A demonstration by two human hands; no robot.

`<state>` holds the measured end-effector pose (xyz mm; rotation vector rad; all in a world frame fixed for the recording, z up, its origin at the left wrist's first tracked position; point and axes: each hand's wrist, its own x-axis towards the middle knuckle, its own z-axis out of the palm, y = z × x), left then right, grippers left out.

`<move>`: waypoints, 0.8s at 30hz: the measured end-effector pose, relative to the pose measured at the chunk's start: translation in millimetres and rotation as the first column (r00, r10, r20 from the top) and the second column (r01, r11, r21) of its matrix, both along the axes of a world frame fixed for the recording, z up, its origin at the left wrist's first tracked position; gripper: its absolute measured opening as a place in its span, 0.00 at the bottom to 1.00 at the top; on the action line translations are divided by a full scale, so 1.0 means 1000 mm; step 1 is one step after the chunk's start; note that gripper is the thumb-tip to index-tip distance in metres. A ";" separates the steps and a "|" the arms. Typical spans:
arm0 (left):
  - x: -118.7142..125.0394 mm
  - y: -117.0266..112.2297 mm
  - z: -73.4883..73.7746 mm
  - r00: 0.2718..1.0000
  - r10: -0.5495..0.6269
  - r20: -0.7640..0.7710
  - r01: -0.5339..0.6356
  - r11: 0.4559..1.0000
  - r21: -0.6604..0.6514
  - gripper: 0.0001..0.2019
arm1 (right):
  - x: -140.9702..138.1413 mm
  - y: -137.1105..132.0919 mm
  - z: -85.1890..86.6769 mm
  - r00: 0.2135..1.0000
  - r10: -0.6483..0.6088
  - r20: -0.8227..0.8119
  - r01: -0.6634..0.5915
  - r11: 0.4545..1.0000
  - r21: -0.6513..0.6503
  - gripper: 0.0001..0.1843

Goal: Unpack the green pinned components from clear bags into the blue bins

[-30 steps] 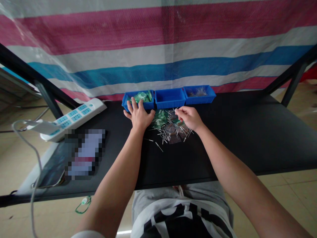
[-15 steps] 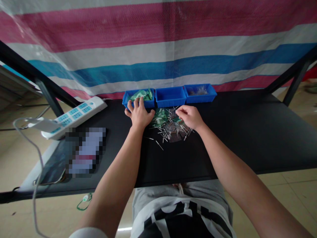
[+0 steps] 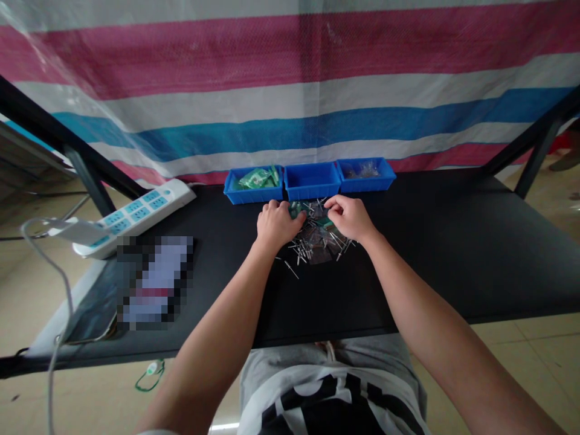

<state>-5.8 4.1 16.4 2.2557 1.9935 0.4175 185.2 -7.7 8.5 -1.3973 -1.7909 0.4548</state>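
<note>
A mixed pile of pop rivets (image 3: 299,249), clear plastic bags (image 3: 321,252) and green packets (image 3: 295,209) lies on the black table. My left hand (image 3: 276,225) rests over the pile's left side, its fingers curled and its thumb against the green packets, which it partly covers. On the pile's upper right, my right hand (image 3: 351,216) has thumb and fingers pinched together; anything between them is too small to make out. Behind the pile stand three blue bins: the left bin (image 3: 254,197) with green packets, the bare middle bin (image 3: 312,192), and the right bin (image 3: 369,183) with clear bags.
A white power strip (image 3: 136,214) with a plugged-in charger (image 3: 79,229) lies at the left. A phone (image 3: 93,311) and a pixelated object (image 3: 158,281) sit near the table's left front. Behind the bins hangs a striped sheet (image 3: 272,90).
My left hand has come back from the left bin down to the pile, and its spread fingers have curled over the green packets. My right hand has stayed at the pile, barely shifted.
</note>
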 end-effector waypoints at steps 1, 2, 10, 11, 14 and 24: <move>0.002 -0.002 -0.001 1.000 -0.008 -0.015 0.008 1.000 -0.002 0.27 | -0.001 0.000 0.000 1.000 0.002 0.013 -0.002 1.000 -0.003 0.11; 0.004 -0.003 -0.001 1.000 -0.013 -0.027 0.013 1.000 -0.006 0.26 | -0.002 -0.001 0.000 1.000 0.006 0.025 -0.006 1.000 -0.007 0.11; 0.001 0.004 -0.008 0.996 -0.082 0.029 0.083 0.996 -0.030 0.21 | -0.005 -0.002 0.000 0.996 0.063 0.068 -0.061 0.998 -0.029 0.08; 0.000 0.005 -0.009 0.995 -0.094 0.040 0.095 0.995 -0.021 0.20 | -0.005 -0.002 -0.001 0.995 0.065 0.070 -0.063 0.998 -0.028 0.08; -0.004 0.009 -0.011 0.987 -0.139 0.076 0.138 0.990 0.011 0.18 | -0.005 -0.003 -0.001 0.995 0.067 0.073 -0.065 0.997 -0.029 0.07; -0.011 0.013 -0.008 0.973 -0.134 0.189 0.120 0.989 0.083 0.18 | -0.004 -0.001 -0.002 0.994 0.077 0.081 -0.074 0.997 -0.038 0.06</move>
